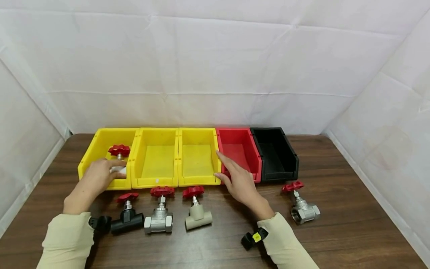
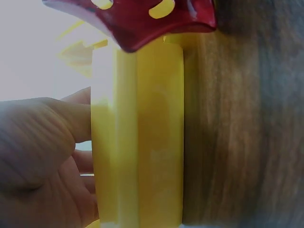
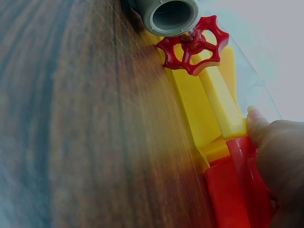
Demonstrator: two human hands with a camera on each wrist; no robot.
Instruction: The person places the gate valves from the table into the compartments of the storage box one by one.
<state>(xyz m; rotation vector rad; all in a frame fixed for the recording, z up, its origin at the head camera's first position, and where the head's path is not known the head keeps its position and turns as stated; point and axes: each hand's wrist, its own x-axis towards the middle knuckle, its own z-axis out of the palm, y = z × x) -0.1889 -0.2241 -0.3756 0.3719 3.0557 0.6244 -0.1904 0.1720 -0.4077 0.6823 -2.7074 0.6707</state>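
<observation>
red-wheeled valves (image 1: pixel 159 220), five, yellow bins (image 1: pixel 156 162), three

The left forearm (image 1: pixel 67 239), in a pale sleeve, stretches forward, and the left hand (image 1: pixel 99 173) angles inward, its fingers and thumb curled in a grip. The right forearm (image 1: pixel 287 241), likewise sleeved, slants forward and leftward; the right hand (image 1: pixel 239 183) has its back upward, index finger extended, thumb spread apart from it.
</observation>
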